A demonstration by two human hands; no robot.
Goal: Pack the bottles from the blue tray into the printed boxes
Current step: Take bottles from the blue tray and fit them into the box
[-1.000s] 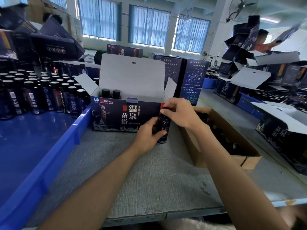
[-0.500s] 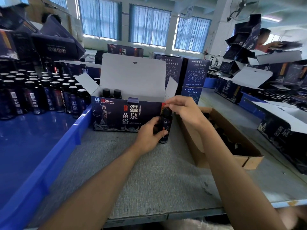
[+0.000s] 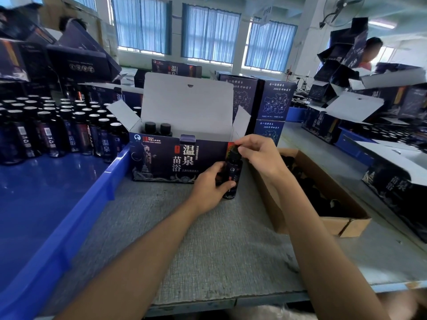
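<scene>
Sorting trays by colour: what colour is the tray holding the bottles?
Blue: the tray shows plainly in the head view, its only view.

We count two hands, the left (image 3: pixel 209 189) and the right (image 3: pixel 258 155), on one dark bottle (image 3: pixel 233 174). One open printed box (image 3: pixel 178 161) shows two bottle caps (image 3: pixel 157 128). One blue tray (image 3: pixel 76 218) holds several dozen bottles (image 3: pixel 57 128), too many to number. One brown carton (image 3: pixel 323 218) sits right.
</scene>
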